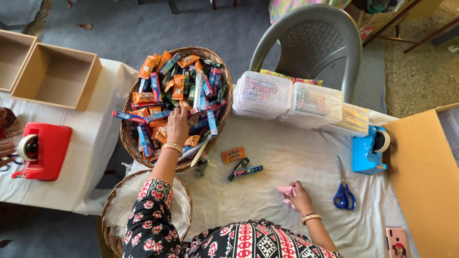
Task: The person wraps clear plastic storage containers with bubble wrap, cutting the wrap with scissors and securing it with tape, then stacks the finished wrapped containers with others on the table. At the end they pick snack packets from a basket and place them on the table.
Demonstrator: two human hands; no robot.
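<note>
My left hand (178,125) reaches into a round wicker basket (128,138) heaped with small orange, blue and green packets, fingers down among them; whether it grips one I cannot tell. My right hand (300,197) rests on the white cloth near the table's front, pinching a small pink packet (287,193). Between the hands lie an orange packet (233,154), a dark narrow packet (237,168) and a blue box (249,170) on a sheet of bubble wrap (229,191).
Blue tape dispenser (369,149) and blue scissors (343,191) lie to the right, a phone (397,241) at the front right. Bubble-wrapped bundles (287,99) sit before a grey chair (311,38). A second basket (112,229), red dispenser (40,150), open boxes (55,76) and another person's hand (5,152) are left.
</note>
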